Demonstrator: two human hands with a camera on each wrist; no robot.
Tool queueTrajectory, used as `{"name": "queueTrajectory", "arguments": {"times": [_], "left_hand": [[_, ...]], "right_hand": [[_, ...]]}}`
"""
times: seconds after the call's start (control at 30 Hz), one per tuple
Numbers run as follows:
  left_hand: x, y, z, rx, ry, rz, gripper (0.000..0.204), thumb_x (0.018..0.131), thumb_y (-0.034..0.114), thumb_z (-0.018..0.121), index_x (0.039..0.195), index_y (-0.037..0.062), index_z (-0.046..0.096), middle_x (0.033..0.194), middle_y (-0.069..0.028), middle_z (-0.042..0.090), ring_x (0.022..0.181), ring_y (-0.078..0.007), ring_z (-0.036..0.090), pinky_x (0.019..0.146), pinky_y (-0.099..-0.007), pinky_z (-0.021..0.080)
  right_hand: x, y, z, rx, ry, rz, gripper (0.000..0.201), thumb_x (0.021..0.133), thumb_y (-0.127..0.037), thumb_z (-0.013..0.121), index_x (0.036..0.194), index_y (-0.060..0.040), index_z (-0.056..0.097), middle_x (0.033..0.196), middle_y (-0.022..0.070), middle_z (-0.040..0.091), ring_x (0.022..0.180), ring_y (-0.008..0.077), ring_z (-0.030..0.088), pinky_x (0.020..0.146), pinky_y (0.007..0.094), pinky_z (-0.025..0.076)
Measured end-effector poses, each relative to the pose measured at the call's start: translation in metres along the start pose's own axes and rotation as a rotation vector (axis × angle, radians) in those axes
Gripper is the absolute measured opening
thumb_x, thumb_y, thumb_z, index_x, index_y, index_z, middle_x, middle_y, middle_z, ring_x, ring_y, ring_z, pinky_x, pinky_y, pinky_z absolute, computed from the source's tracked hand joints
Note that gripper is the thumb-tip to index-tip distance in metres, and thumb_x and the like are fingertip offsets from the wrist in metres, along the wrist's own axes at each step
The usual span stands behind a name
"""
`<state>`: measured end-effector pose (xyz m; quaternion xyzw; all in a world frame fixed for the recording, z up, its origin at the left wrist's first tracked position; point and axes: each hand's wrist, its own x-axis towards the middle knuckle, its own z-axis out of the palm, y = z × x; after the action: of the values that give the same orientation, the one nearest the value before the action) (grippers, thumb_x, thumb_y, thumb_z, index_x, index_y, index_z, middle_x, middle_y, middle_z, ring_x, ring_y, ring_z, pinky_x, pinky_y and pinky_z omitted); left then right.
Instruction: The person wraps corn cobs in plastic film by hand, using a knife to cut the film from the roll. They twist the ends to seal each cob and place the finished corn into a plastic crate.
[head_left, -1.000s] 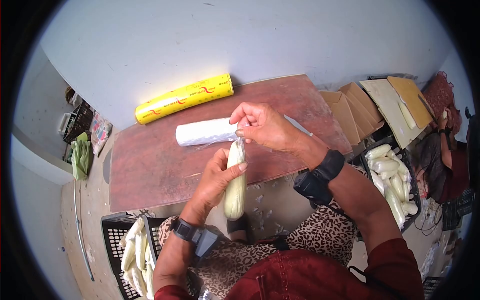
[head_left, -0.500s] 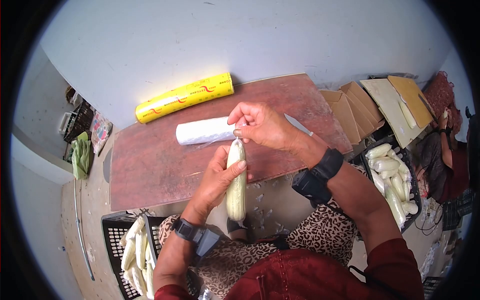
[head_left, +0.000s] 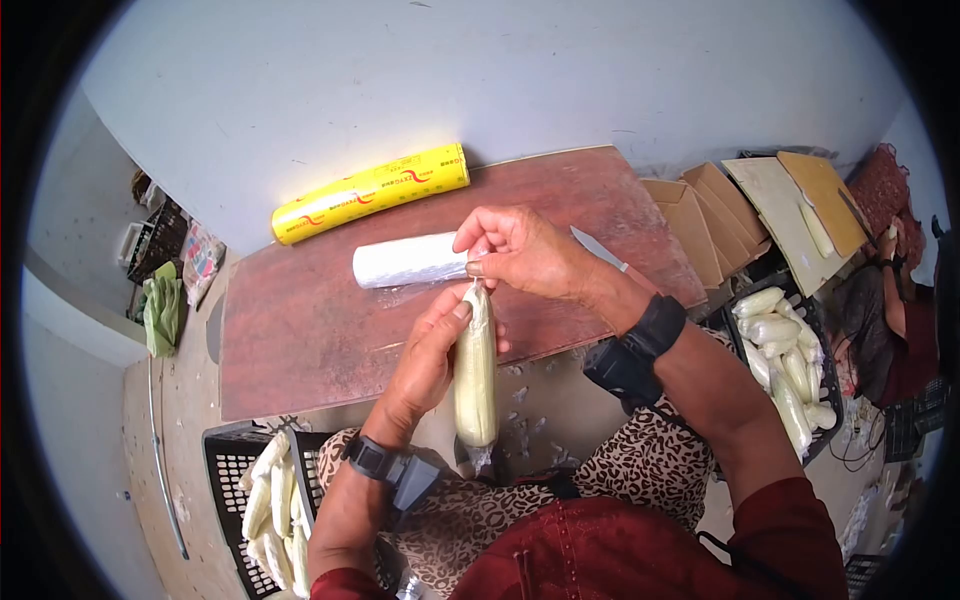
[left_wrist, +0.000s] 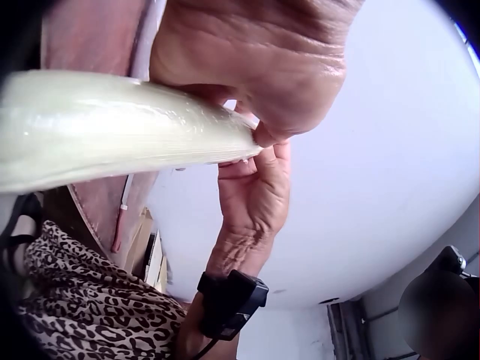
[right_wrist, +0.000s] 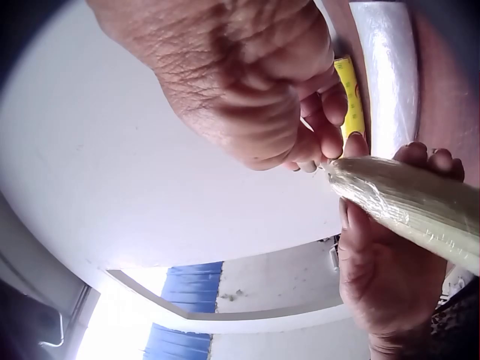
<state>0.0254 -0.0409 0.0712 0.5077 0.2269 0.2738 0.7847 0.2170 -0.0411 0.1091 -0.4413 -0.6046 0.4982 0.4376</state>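
Head view: the left hand (head_left: 425,360) is gripping a pale yellow-green corn cob (head_left: 476,366), glossy under tight clear film. The right hand (head_left: 520,250) is pinching the film's twisted tip at the cob's upper end, above the bench (head_left: 300,340).

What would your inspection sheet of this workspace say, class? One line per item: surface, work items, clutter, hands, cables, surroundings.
Surface: reddish-brown board, worn.
Work items: wrapped corn cob, held upright; white film roll lying on the board.
Clutter: yellow film box, knife.
Hands: left hand grips the cob; right hand pinches the wrap at its top end.
Cables: nothing seen on the board.
Surroundings: black crates of cobs, left crate and right crate; cardboard boxes.
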Motion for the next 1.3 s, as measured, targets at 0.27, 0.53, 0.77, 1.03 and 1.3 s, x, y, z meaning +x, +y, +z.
{"name": "queueTrajectory", "arguments": {"times": [0.27, 0.53, 0.77, 1.03, 1.3], "left_hand": [[0.002, 0.001, -0.002, 0.054, 0.032, -0.084, 0.032, 0.101, 0.032, 0.045, 0.111, 0.0039, 0.055, 0.087, -0.0069, 0.060, 0.077, -0.0151, 0.062, 0.070, -0.0280, 0.053], [0.009, -0.022, -0.012, 0.052, 0.146, -0.198, 0.024, 0.094, 0.025, 0.045, 0.096, 0.0034, 0.055, 0.082, -0.0108, 0.061, 0.070, -0.0203, 0.061, 0.066, -0.0317, 0.053], [-0.004, -0.079, -0.005, -0.101, 0.440, -0.454, 0.026, 0.091, 0.026, 0.049, 0.086, 0.0019, 0.057, 0.072, -0.0107, 0.060, 0.061, -0.0222, 0.059, 0.059, -0.0326, 0.051], [-0.020, -0.135, -0.009, -0.168, 0.627, -0.420, 0.024, 0.089, 0.022, 0.052, 0.086, -0.0015, 0.057, 0.071, -0.0118, 0.059, 0.059, -0.0219, 0.058, 0.055, -0.0333, 0.051], [-0.015, -0.153, -0.012, -0.182, 0.649, -0.340, 0.022, 0.089, 0.022, 0.053, 0.088, 0.0006, 0.058, 0.070, -0.0105, 0.059, 0.060, -0.0202, 0.057, 0.060, -0.0322, 0.050]], "right_hand": [[0.001, 0.012, 0.006, -0.065, -0.055, -0.018, 0.013, 0.089, 0.001, 0.056, 0.102, 0.0005, 0.056, 0.082, 0.0009, 0.059, 0.072, 0.0052, 0.055, 0.064, 0.0217, 0.047], [0.005, 0.036, 0.013, -0.242, 0.041, 0.084, 0.014, 0.081, 0.008, 0.056, 0.094, 0.0007, 0.058, 0.075, 0.0018, 0.059, 0.067, 0.0065, 0.055, 0.058, 0.0232, 0.045], [-0.002, 0.094, 0.035, -0.472, 0.021, 0.172, 0.015, 0.076, 0.005, 0.059, 0.088, -0.0034, 0.060, 0.072, 0.0052, 0.062, 0.066, 0.0153, 0.058, 0.060, 0.0320, 0.047], [-0.017, 0.127, 0.058, -0.576, -0.109, 0.114, 0.011, 0.076, 0.006, 0.055, 0.079, -0.0037, 0.054, 0.068, 0.0123, 0.058, 0.065, 0.0210, 0.057, 0.057, 0.0392, 0.044], [-0.015, 0.144, 0.054, -0.701, -0.128, 0.038, 0.014, 0.073, 0.009, 0.056, 0.079, -0.0015, 0.050, 0.076, 0.0170, 0.056, 0.071, 0.0373, 0.053, 0.061, 0.0447, 0.042]]}}
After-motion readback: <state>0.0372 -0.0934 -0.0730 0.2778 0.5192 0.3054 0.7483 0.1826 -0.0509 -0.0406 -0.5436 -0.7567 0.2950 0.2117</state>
